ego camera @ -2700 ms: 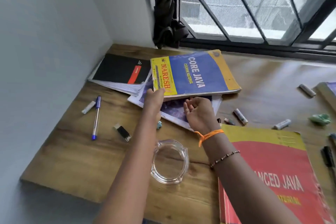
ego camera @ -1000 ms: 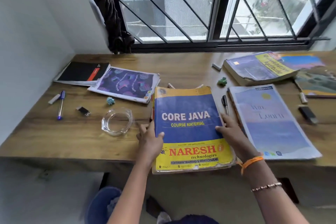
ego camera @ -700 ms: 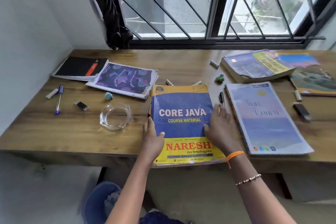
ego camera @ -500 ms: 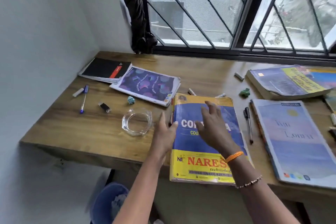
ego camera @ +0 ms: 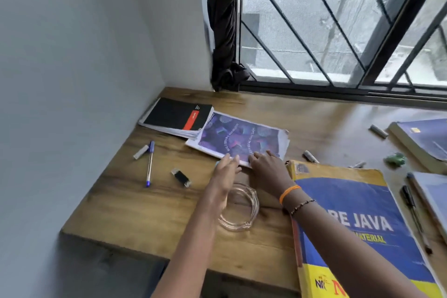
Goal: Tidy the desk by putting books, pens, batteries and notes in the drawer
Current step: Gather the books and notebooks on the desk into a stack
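Head view: left of the purple booklet on the worktop lie a blue pen and black notebook. Left hand and right hand touch the booklet's near edge, fingers released. Right of it lies the Core Java book.

A single head-worn wide-angle view looks forward and down from close above a brown wooden desk, angled toward its far left corner, where a pale wall meets a black-barred window. Both forearms reach in from the bottom edge.
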